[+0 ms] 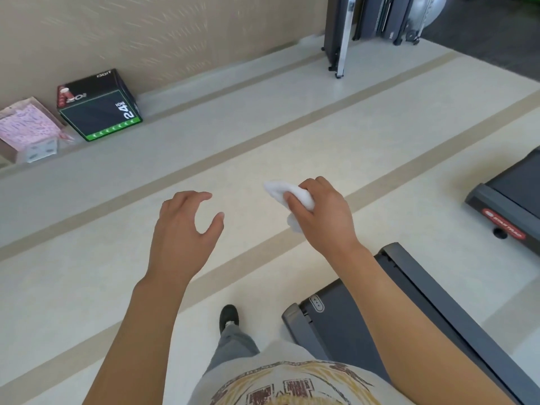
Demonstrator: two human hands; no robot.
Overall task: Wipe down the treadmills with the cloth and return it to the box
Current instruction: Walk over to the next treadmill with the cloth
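From the head camera, much is cut off. The nearer treadmill (pixel 415 314) shows only its dark rear end and part of one side rail, the rest running out at the lower right and partly behind the right forearm. A second treadmill (pixel 508 206) shows only a corner at the right edge, with a red label whose lettering is too small to read surely. At the far left a box (pixel 26 130) with pink patterned contents is cropped by the frame, and what lies inside cannot be made out. Gym equipment (pixel 377 21) at the top is cut off by the upper edge.

The floor (pixel 263 141) is pale vinyl crossed by tan diagonal stripes and meets a beige wall (pixel 146 33). A black plyo box (pixel 99 106) with a green edge and the number 24 stands against the wall, just beside the cropped box.

The cloth (pixel 292 197) is white, crumpled into a wad, and held above the floor in the right hand (pixel 324 211), whose fingers and thumb curl round it; part of it is hidden by the fingers. The left hand (pixel 184 226) hangs beside it, apart, its fingers spread and loosely bent, holding nothing. One black shoe (pixel 229 317) stands on the floor below.
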